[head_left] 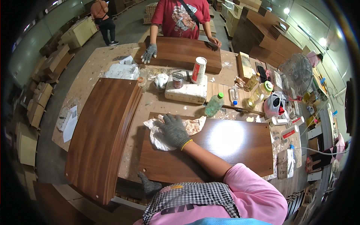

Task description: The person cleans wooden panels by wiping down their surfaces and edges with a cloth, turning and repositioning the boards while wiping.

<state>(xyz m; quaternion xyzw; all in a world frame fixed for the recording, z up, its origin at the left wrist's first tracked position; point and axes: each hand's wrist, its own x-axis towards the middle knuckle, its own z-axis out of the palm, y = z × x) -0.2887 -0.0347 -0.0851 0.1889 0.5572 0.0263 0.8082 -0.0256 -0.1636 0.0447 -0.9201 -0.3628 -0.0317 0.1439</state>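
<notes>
See the gray-gloved right hand [173,131] lying palm down, fingers spread and extended over a crumpled pale wiping cloth [193,126], apparently pressing rather than pinching. Better to fold the cloth into a flat pad, with loose corners tucked under. Find the dark brown wood-grain panel [240,150] directly beneath, flat on the worktable [90,71], with the cloth toward the far-left corner. Wipe lengthwise with even pressure, overlapping passes, and go lightly around the small corner hole [144,170]. Use the bright glare [227,138] to check for smears. As for the gloved left hand [149,184], low beside the near-left corner, cannot tell whether gripping or loose; might usefully steady that edge. Stop strokes short of the green-capped bottle [214,105], standing just beyond the far edge. Avoid bumping the stack of brown panels [99,131] to the left. Across the table, allow room for the co-worker's gloved hand [149,53] at another panel [180,52].
</notes>
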